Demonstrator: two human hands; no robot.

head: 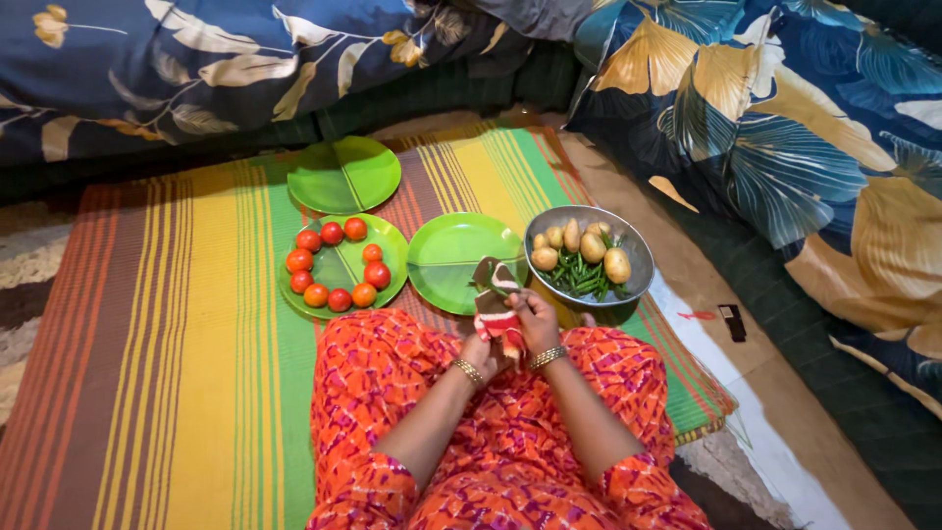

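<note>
Both hands, left hand (480, 350) and right hand (535, 316), grip a folded red-and-white cloth (496, 304). Just beyond the grip lies an empty green plate (442, 257); a steel bowl (636, 257) of potatoes sits right of it.

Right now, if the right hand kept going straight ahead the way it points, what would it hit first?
Likely the empty green plate. The right hand holds a red-and-white cloth together with the left hand and points away from the body. The steel bowl sits just right of that line; depth is unclear.

Bright, even light; sharp, edges slightly bowed.
</note>
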